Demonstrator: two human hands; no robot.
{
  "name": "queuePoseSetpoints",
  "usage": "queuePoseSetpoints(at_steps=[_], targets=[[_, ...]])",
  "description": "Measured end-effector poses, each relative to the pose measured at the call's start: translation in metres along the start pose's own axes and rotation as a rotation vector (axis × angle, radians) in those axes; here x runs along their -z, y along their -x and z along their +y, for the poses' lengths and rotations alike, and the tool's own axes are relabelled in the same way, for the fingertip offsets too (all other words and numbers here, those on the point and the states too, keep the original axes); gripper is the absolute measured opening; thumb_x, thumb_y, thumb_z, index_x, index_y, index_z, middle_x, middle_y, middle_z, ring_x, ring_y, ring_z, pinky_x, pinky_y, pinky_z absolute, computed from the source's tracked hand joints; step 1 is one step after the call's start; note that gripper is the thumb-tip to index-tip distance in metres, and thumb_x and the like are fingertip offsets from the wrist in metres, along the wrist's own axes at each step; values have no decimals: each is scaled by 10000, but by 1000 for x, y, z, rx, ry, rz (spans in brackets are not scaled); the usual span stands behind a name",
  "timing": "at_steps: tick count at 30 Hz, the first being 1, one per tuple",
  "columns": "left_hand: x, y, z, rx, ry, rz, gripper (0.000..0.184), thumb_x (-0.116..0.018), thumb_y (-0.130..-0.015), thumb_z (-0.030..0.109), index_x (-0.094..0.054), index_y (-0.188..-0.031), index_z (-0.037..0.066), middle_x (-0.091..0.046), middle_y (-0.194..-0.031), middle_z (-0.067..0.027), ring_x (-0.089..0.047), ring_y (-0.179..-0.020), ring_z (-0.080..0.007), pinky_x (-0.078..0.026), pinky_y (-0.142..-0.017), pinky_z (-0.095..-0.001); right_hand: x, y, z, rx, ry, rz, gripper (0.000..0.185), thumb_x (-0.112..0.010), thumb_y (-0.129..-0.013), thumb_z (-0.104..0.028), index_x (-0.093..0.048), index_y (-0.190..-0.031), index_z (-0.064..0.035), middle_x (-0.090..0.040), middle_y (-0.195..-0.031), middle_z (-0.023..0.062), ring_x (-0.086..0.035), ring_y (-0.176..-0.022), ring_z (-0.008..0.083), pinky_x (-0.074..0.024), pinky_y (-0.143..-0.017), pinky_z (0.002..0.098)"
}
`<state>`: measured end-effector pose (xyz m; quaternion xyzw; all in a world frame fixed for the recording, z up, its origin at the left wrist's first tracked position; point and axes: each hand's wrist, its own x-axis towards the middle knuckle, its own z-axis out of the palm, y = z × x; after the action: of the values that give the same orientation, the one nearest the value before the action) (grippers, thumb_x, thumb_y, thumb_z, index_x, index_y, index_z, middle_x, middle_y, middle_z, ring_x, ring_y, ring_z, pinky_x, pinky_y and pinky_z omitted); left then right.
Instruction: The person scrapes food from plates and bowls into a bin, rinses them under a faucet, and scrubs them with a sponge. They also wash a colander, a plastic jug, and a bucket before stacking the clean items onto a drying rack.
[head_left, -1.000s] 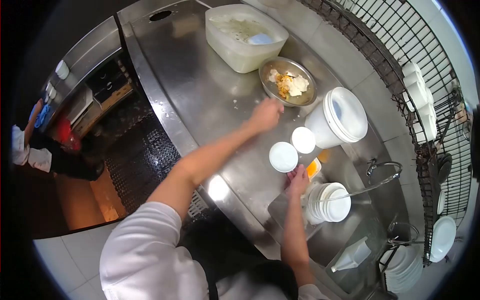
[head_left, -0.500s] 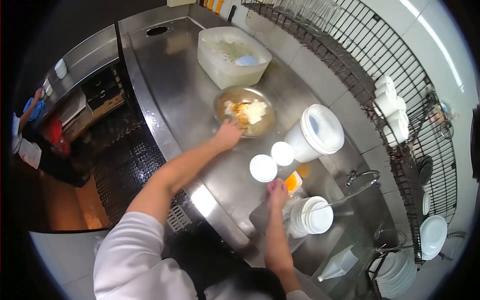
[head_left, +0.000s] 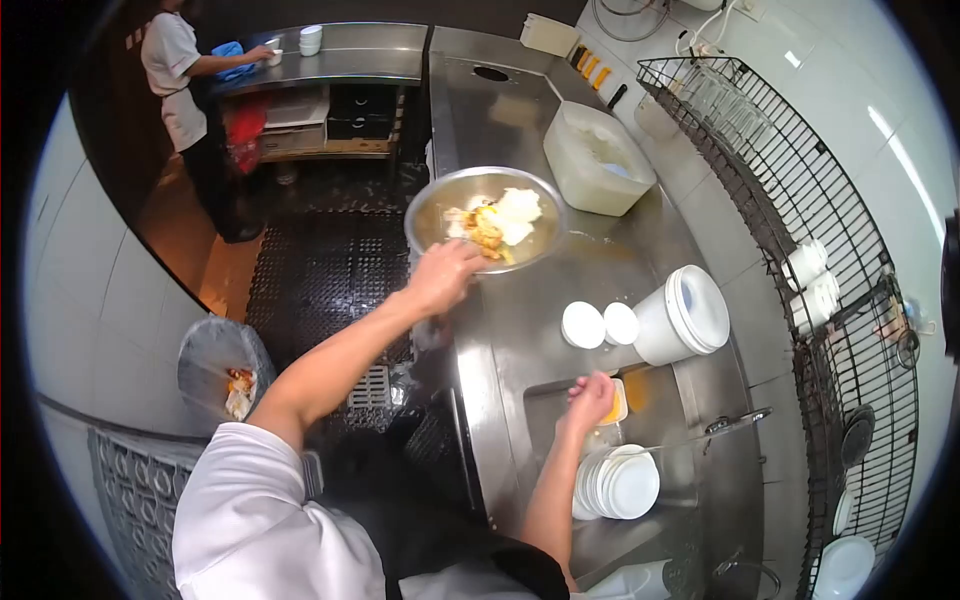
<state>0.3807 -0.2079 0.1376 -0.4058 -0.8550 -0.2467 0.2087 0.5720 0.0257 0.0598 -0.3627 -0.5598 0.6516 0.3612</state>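
Observation:
My left hand grips the near rim of a round metal bowl, fingers closed over its edge. Inside lie food scraps, white and yellow-orange. The bowl is above the counter's left edge, overhanging the floor side. My right hand hovers at the sink, fingers curled together with nothing visible in them. Just beside it, partly hidden, is a small white dish with something orange in it. A stack of white dishes stands in the sink close to my right forearm.
Two round white dishes and a white bucket stand on the counter. Farther back is a translucent tub. A lined bin holding scraps is at left. Another person stands at the far counter. A wire rack runs along the wall.
My left hand has lifted the metal bowl off the counter and drawn it left toward the edge. My right hand has come away slightly from the orange-filled dish. The view has turned left, showing the bin.

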Motion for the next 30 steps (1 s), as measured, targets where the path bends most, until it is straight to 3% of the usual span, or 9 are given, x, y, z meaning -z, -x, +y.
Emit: queuePoseSetpoints(at_steps=[5,8,11,13,17,18,19,24,30], targets=[[61,97,6,219,-93,-7,254,-650,-677,69,-623,-929,88,-583,-889,-61,-537,-907,-258,-445,-745,-399,-20,60,-44,170,456,-840,180,-554,-864,-202,-599,-873,-29,-619,-698,93,-597,-589,175,-472,-520,304],[86,147,3,303,-108,105,221,-658,-662,56,-623,-880,72,-583,-852,-90,-549,-883,-295,-452,-739,-411,-32,75,-91,538,916,-1171,249,-546,-835,-252,-612,-853,-12,-634,-735,179,-633,-712,315,-496,-648,423],[92,198,-10,528,-139,134,203,-654,-657,47,-619,-857,46,-583,-820,-124,-558,-845,-338,-455,-721,-426,-81,108,-158,981,980,-934,252,-541,-794,-250,-623,-835,-15,-625,-779,222,-598,-777,400,-477,-701,481],[98,222,-22,512,-202,165,228,-651,-658,43,-617,-884,40,-585,-840,-145,-554,-848,-355,-453,-717,-426,-115,121,-154,713,1046,-1218,264,-542,-794,-256,-607,-818,-1,-625,-836,241,-602,-808,413,-484,-712,479],[96,271,-46,829,-237,254,213,-622,-699,20,-609,-912,38,-583,-887,-154,-551,-874,-360,-448,-744,-441,-118,113,-37,715,774,-1307,242,-562,-814,-239,-602,-811,0,-644,-760,200,-635,-694,354,-503,-629,436],[96,281,-54,885,-239,285,219,-622,-701,19,-607,-919,37,-584,-896,-154,-550,-885,-361,-445,-752,-442,-113,120,-28,205,768,-1391,211,-572,-828,-212,-598,-817,-2,-634,-685,145,-628,-565,231,-496,-541,354],[97,293,-60,940,-236,297,225,-621,-703,17,-606,-926,35,-585,-904,-155,-550,-896,-361,-443,-761,-443,-109,116,10,139,725,-1398,145,-549,-868,-165,-589,-905,-30,-622,-673,68,-584,-530,115,-467,-496,255],[92,343,-107,1162,-249,427,257,-633,-722,43,-593,-975,20,-589,-939,-166,-548,-933,-359,-433,-798,-434,-122,127,39,-215,789,-1463,214,-546,-896,-167,-568,-1051,-21,-638,-761,63,-600,-617,106,-479,-532,230],[97,374,-196,1413,-78,736,313,-626,-777,104,-570,-1063,-11,-603,-1002,-221,-575,-918,-381,-435,-809,-406,-176,117,28,-239,651,-1277,224,-513,-918,-166,-557,-1078,-17,-644,-814,77,-608,-660,130,-496,-591,247]])
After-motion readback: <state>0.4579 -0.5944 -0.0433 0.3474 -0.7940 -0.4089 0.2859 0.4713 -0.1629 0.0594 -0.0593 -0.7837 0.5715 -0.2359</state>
